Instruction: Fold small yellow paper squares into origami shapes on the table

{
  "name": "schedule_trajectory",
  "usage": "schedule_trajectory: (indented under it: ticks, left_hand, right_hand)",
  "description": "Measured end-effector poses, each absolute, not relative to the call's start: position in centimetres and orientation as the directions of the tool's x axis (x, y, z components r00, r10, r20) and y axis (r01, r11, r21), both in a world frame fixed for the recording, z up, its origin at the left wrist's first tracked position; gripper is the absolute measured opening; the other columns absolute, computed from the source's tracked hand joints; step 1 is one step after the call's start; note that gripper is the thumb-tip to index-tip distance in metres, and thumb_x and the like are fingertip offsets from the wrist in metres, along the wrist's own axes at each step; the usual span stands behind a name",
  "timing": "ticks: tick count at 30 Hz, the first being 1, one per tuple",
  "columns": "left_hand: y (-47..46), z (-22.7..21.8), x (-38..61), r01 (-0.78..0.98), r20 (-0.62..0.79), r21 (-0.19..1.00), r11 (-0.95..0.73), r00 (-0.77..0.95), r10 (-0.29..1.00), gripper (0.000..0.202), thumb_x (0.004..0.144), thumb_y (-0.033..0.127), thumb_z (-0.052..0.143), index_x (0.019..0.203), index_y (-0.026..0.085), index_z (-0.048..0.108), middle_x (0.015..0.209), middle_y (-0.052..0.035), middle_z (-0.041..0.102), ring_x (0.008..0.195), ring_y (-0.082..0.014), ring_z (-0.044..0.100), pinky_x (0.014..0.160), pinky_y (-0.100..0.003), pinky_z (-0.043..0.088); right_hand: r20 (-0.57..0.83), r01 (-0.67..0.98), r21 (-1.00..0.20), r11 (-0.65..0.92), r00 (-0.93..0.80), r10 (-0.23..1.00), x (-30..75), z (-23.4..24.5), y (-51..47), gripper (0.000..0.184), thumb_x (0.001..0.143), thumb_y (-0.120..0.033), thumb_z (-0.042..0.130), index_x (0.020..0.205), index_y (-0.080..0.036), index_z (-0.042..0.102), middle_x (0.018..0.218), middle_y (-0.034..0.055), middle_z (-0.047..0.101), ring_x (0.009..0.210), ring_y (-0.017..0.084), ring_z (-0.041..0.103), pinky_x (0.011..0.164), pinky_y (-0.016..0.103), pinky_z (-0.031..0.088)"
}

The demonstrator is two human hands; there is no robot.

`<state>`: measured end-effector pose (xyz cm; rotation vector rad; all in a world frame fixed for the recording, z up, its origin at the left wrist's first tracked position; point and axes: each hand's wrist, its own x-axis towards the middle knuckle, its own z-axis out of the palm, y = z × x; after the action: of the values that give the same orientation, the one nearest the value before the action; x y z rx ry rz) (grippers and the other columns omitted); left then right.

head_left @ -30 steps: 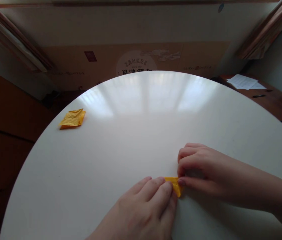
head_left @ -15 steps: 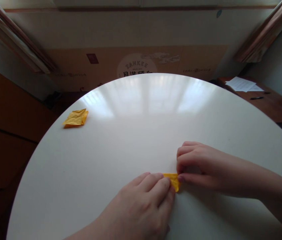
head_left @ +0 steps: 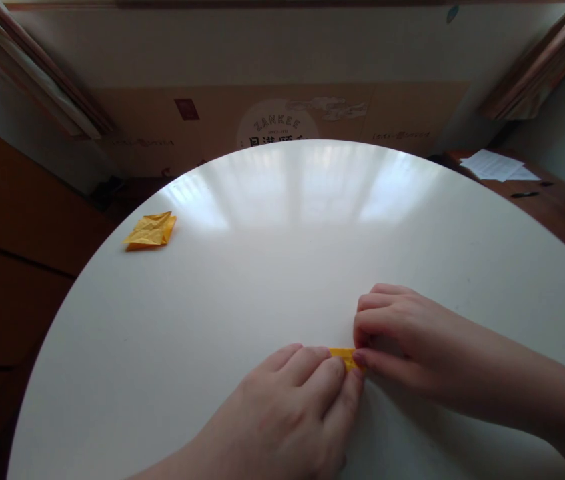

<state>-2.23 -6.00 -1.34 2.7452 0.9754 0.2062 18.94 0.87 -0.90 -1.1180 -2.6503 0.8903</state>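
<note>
Left fingers [head_left: 350,392] farther over yellow paper [head_left: 341,353]

Paper [head_left: 341,354] between hands [head_left: 292,407] on table [head_left: 262,280]; packet [head_left: 150,231] beyond, left (sheets [head_left: 493,165] far right).

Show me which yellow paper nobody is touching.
The folded yellow paper near the left rim of the table; the other piece has the left hand and right hand on it.

Room across white table [head_left: 262,287]; yellow folded paper [head_left: 150,231] obstructs far left.
</note>
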Motion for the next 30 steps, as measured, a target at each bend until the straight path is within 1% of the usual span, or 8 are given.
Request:
schedule_trajectory:
  ticks: [5, 9, 12, 17, 23, 30]
  left_hand:
    - [-5.84, -1.23, -2.11, 0.606, 0.014, 0.269, -0.749, 0.775, 0.632, 0.035, 0.094, 0.019, 0.044, 0.126, 0.017, 0.058, 0.113, -0.0116, 0.067, 0.102, -0.0265, 0.061, 0.091, -0.041, 0.051]
    - [-5.88, -1.37, -2.27, 0.608, 0.027, 0.275, -0.745, 0.770, 0.638, 0.036, 0.094, 0.016, 0.043, 0.127, 0.017, 0.057, 0.113, -0.0116, 0.067, 0.102, -0.0260, 0.061, 0.092, -0.041, 0.050]
    - [-5.92, -1.56, -2.44, 0.596, 0.041, 0.271, -0.756, 0.777, 0.628, 0.036, 0.094, 0.018, 0.044, 0.128, 0.017, 0.056, 0.112, -0.0118, 0.067, 0.102, -0.0262, 0.061, 0.091, -0.041, 0.051]
    - [-5.93, -1.55, -2.48, 0.592, 0.074, 0.269, -0.760, 0.774, 0.629, 0.035, 0.095, 0.023, 0.047, 0.128, 0.018, 0.056, 0.112, -0.0115, 0.067, 0.103, -0.0265, 0.061, 0.091, -0.040, 0.051]
    - [-5.83, -1.33, -2.31, 0.600, 0.060, 0.276, -0.751, 0.769, 0.637, 0.032, 0.095, 0.024, 0.048, 0.125, 0.019, 0.058, 0.111, -0.0108, 0.067, 0.102, -0.0260, 0.061, 0.091, -0.040, 0.051]
    - [-5.73, -1.22, -2.15, 0.598, 0.025, 0.260, -0.758, 0.780, 0.625, 0.037, 0.094, 0.023, 0.047, 0.130, 0.016, 0.056, 0.112, -0.0113, 0.066, 0.103, -0.0268, 0.060, 0.093, -0.041, 0.050]
  right_hand:
    - [-0.109, 0.619, -0.575, 0.535, -0.706, 0.700, 18.95, -0.96, 0.75, 0.019, 0.085, -0.018, 0.065, 0.067, -0.021, 0.063, 0.073, 0.0013, 0.065, 0.078, 0.018, 0.059, 0.070, 0.028, 0.045]
    - [-0.107, 0.617, -0.582, 0.530, -0.704, 0.702, 19.15, -1.05, 0.70, 0.019, 0.087, -0.018, 0.062, 0.068, -0.021, 0.063, 0.076, 0.0029, 0.065, 0.081, 0.019, 0.060, 0.071, 0.029, 0.046]
    - [-0.108, 0.620, -0.573, 0.537, -0.706, 0.700, 19.23, -1.07, 0.72, 0.022, 0.088, -0.018, 0.059, 0.067, -0.021, 0.062, 0.076, 0.0038, 0.064, 0.081, 0.020, 0.059, 0.069, 0.029, 0.046]
    - [-0.106, 0.628, -0.539, 0.561, -0.712, 0.694, 19.14, -1.08, 0.77, 0.022, 0.088, -0.017, 0.060, 0.066, -0.021, 0.060, 0.074, 0.0024, 0.064, 0.079, 0.018, 0.058, 0.070, 0.029, 0.045]
    - [-0.113, 0.643, -0.520, 0.563, -0.705, 0.700, 18.97, -1.05, 0.70, 0.023, 0.088, -0.019, 0.060, 0.066, -0.021, 0.061, 0.074, 0.0023, 0.064, 0.080, 0.019, 0.058, 0.070, 0.030, 0.045]
    - [-0.105, 0.647, -0.505, 0.572, -0.704, 0.703, 18.90, -1.13, 0.75, 0.024, 0.088, -0.018, 0.060, 0.064, -0.020, 0.059, 0.072, 0.0020, 0.063, 0.078, 0.019, 0.057, 0.069, 0.030, 0.043]
